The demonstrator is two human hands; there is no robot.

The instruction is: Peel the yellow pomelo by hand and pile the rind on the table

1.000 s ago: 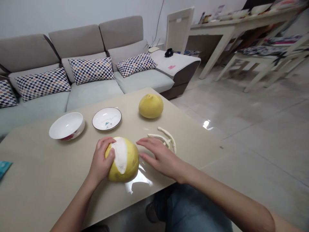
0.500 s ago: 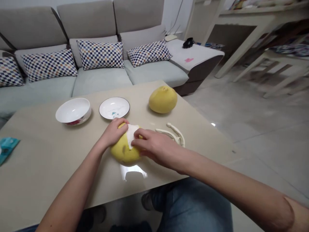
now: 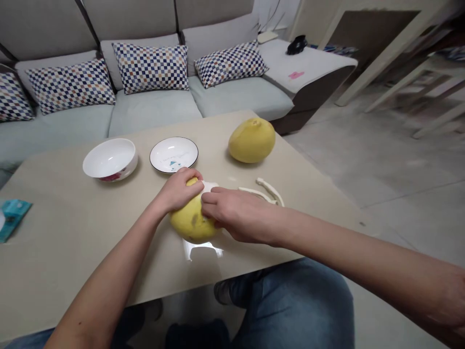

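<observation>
A yellow pomelo (image 3: 189, 220) rests on the table in front of me, with a white patch of bared pith (image 3: 209, 185) on its upper side. My left hand (image 3: 180, 190) is wrapped over its upper left, thumb lying near the white patch. Over the right part of that patch, my right hand (image 3: 232, 211) has its fingers bent and pressed against the pomelo at the edge of the rind. Whether a bit of peel is between those fingertips is hidden. Pale curved peeler handles (image 3: 271, 190) lie just beyond my right hand, partly covered by it.
A second whole pomelo (image 3: 252, 140) stands at the far right of the table (image 3: 72, 242). Behind my left hand are a white plate (image 3: 174, 151) and a white bowl (image 3: 109, 160). A teal packet (image 3: 14, 218) lies at the left edge. A sofa (image 3: 152, 106) runs along the back.
My right hand has shifted over the white patch, covering more of it, and its fingers have closed in. My left hand stays on the pomelo. The view has tilted slightly downward.
</observation>
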